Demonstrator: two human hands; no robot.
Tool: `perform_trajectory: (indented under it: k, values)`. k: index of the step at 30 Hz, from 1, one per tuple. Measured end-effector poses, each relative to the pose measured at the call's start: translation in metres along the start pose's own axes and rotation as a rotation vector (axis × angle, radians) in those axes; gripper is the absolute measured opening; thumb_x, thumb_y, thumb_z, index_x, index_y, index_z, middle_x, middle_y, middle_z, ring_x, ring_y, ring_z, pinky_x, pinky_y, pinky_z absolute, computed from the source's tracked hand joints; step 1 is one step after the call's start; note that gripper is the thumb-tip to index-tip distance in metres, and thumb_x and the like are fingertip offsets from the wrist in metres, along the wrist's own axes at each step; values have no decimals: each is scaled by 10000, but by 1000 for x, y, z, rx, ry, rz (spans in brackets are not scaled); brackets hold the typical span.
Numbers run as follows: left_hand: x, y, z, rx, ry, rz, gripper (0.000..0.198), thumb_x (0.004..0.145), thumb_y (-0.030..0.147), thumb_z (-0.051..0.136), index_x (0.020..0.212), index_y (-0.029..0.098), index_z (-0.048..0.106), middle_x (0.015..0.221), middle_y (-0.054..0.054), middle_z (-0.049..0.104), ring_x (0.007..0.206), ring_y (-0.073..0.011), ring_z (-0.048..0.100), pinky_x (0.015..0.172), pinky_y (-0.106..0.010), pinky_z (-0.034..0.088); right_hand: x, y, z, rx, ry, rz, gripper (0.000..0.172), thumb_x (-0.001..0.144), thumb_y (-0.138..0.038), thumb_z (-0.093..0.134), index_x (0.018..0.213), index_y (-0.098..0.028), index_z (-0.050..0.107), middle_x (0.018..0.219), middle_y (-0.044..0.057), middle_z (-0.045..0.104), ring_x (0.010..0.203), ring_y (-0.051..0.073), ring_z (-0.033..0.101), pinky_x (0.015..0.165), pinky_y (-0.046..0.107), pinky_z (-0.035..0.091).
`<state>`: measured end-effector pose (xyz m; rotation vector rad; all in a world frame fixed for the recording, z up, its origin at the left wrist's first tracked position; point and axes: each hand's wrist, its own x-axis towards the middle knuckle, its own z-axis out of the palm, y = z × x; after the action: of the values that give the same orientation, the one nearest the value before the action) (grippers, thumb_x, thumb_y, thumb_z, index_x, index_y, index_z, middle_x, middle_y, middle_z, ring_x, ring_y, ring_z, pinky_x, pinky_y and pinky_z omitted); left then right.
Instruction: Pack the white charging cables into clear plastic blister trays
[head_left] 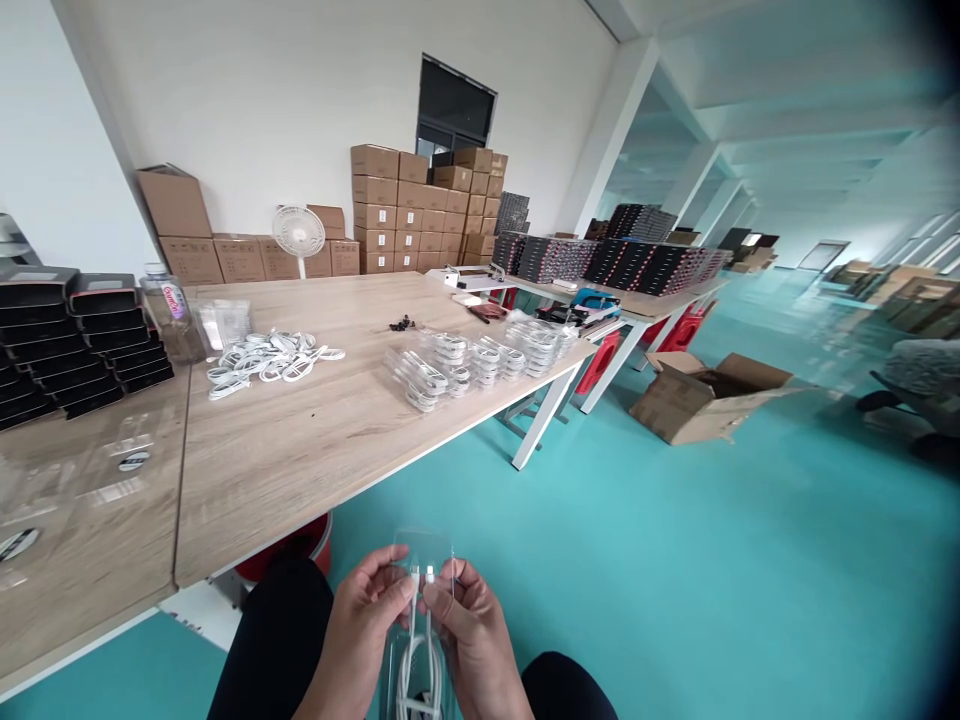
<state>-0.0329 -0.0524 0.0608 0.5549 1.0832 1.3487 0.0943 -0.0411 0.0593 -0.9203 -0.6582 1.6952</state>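
Observation:
Over my lap I hold a clear plastic tray (425, 545) with a coiled white charging cable (417, 675) in it. The cable's two plug ends point up, side by side, near the tray's upper part. My left hand (373, 610) grips the left edge, its thumb pressed on the left plug. My right hand (472, 620) holds the right edge, with its thumb against the right plug. The fingers behind the tray are partly hidden. The tray's lower end runs out of the picture.
On the wooden table (300, 450) lie a pile of loose white cables (270, 360) and several packed cable trays (487, 355). Stacked black boxes (82, 340) and a bottle (169, 315) stand at left. An open carton (705, 400) sits on the green floor at right.

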Motion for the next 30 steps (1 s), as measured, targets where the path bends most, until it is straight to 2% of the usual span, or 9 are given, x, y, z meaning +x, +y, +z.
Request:
perform_trajectory:
  k: [4,9,12,14,17,21,24,27,30]
  values:
    - [3,-1,2,-40,-20,-38,468,641,362,884,1026,155,717,688,-7,678,622,-133,587,600,-252,464,0,2,-1,50,-1,33,314,696,-279,885,729,-199,582,591,-59,602,515,69,440,514,198,332]
    - [3,-4,1,-215,-26,-107,379,694,316,863,1014,170,721,770,-18,683,682,-120,601,658,-240,500,0,5,-2,147,25,61,381,681,-303,903,927,-219,625,742,-17,703,663,125,606,645,241,460]
    - [6,-1,-3,-316,5,-95,324,701,270,861,980,181,721,765,-7,666,670,-105,586,659,-229,516,2,9,-8,33,101,27,520,694,-426,880,1101,-234,619,958,35,742,856,194,666,759,305,501]
    - [12,5,-5,-359,50,-41,331,674,253,879,956,192,717,746,7,653,646,-97,578,629,-212,513,3,15,-13,-125,166,-43,615,693,-534,847,1176,-237,609,1099,75,729,1000,251,657,800,338,507]
    - [24,19,-6,-427,116,65,348,627,241,904,911,201,706,708,28,627,619,-85,563,590,-184,498,3,28,-21,-364,217,-231,687,694,-631,789,1233,-245,606,1233,119,688,1119,330,624,837,400,511]
    - [36,33,-3,-477,114,172,294,657,237,882,883,202,697,709,30,616,635,-84,562,602,-178,498,4,48,-26,-674,141,-452,767,634,-501,843,1328,-305,584,1357,105,617,1233,401,564,856,438,519]
    - [37,35,3,-492,98,207,268,697,236,857,907,210,692,718,36,606,646,-83,561,607,-180,492,10,58,-24,-837,90,-597,803,642,-373,828,1386,-363,525,1424,80,556,1310,419,510,946,488,517]
    - [39,38,10,-469,65,227,274,729,272,837,947,220,679,740,35,607,670,-85,579,632,-186,494,19,52,-19,-926,125,-715,703,726,-322,748,1389,-358,516,1409,92,552,1298,406,527,992,505,506]
    - [57,55,5,-248,73,298,440,787,373,775,1181,259,616,994,-36,688,924,-170,676,792,-268,546,33,21,-12,-952,131,-784,607,775,-316,709,1360,-310,548,1344,104,593,1237,369,577,999,472,506]
